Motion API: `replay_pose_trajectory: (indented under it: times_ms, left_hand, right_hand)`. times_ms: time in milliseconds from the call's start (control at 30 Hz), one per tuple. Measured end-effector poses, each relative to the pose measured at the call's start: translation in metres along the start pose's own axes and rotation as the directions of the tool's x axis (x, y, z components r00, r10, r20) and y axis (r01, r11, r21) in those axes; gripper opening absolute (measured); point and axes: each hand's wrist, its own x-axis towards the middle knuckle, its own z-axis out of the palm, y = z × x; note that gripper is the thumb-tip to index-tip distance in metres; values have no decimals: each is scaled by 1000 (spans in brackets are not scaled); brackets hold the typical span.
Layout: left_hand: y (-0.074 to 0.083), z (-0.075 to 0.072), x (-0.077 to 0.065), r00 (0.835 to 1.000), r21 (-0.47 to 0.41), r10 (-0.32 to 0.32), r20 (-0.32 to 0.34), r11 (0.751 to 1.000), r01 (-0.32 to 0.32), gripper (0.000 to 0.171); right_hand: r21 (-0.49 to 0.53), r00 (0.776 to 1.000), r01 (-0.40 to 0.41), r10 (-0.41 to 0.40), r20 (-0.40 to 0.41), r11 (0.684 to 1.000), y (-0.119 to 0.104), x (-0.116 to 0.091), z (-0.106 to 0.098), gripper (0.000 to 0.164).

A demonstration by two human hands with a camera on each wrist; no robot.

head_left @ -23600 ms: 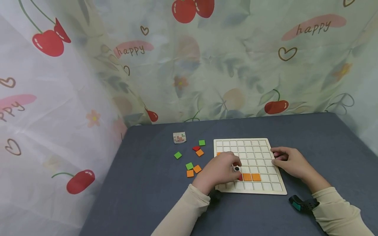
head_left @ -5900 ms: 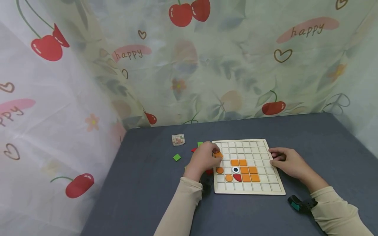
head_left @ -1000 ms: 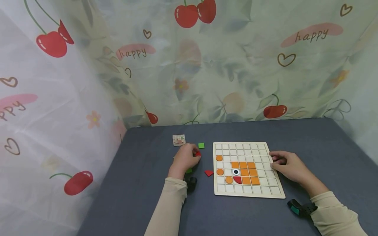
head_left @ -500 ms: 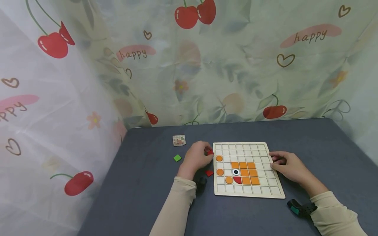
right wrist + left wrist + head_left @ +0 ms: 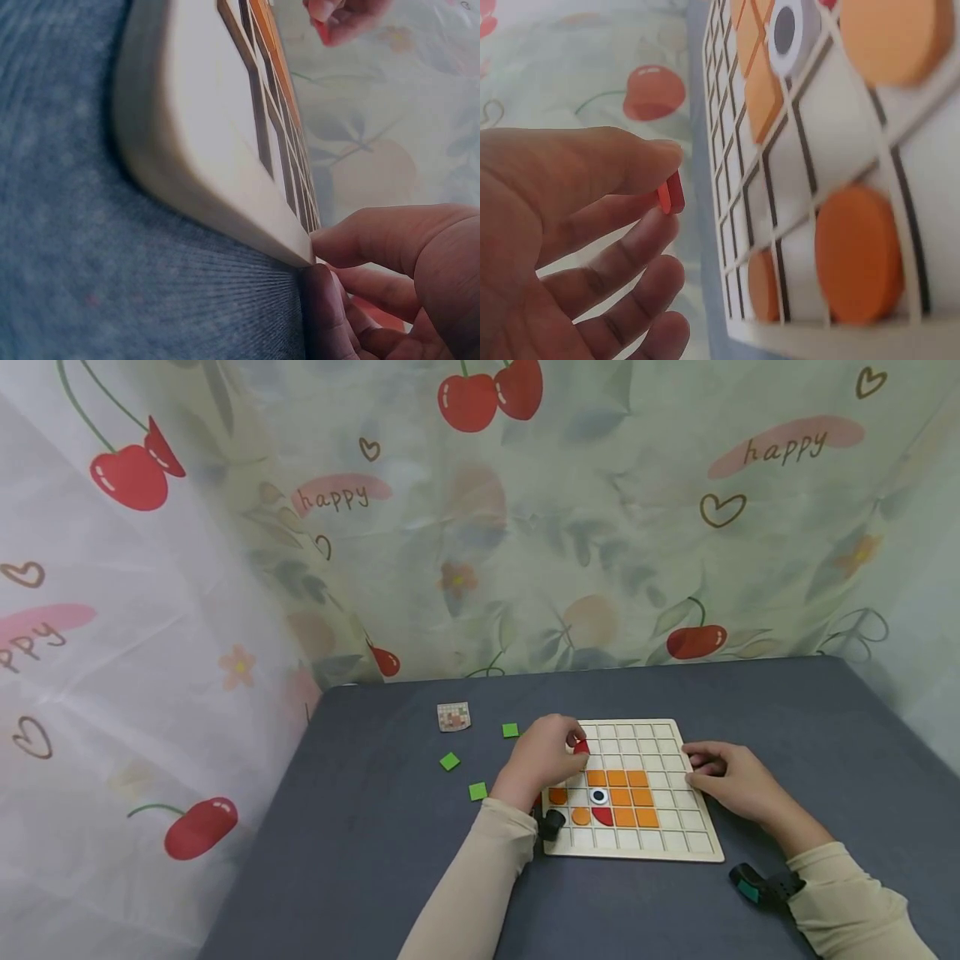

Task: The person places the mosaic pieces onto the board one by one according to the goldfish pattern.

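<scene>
My left hand (image 5: 542,762) pinches a small red tile (image 5: 673,193) between thumb and index finger, over the upper left of the pale grid board (image 5: 633,857). Edge-on in the left wrist view, the tile is clear of the board. My right hand (image 5: 738,778) pinches the board's right edge, thumb on top, as the right wrist view shows. On the board lie several orange square tiles (image 5: 619,796), a round eye tile (image 5: 598,796), a red quarter-round tile (image 5: 602,816) and round orange tiles (image 5: 581,816). The left hand hides one of these rounds from the head view.
Left of the board, three green tiles lie apart: one at the back (image 5: 510,729), another green tile (image 5: 449,762) and a nearer green tile (image 5: 477,791). A small patterned card (image 5: 453,717) lies behind them. Another red tile (image 5: 537,802) is partly hidden by the left wrist.
Orange tiles have gone from the table and more orange squares and rounds lie on the board. Within the last second my left hand has carried the red tile rightward over the board.
</scene>
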Motion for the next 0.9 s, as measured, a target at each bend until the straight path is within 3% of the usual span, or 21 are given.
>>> replay_pose_trajectory:
  times_ms: [300,800,900]
  left_hand:
    - [7,14,7,999,13,-6,33,1000,6,21]
    - [6,23,10,999,27,-7,44,1000,6,23]
    - [7,24,10,999,33,-3,51,999,1,17]
  right_hand:
    - [3,1000,-2,2,1,1000,0,-1,0,53]
    - [9,1000,0,0,7,1000,-3,-3,-2,53]
    - [10,1000,11,-11,8,1000,-2,-3,-2,53]
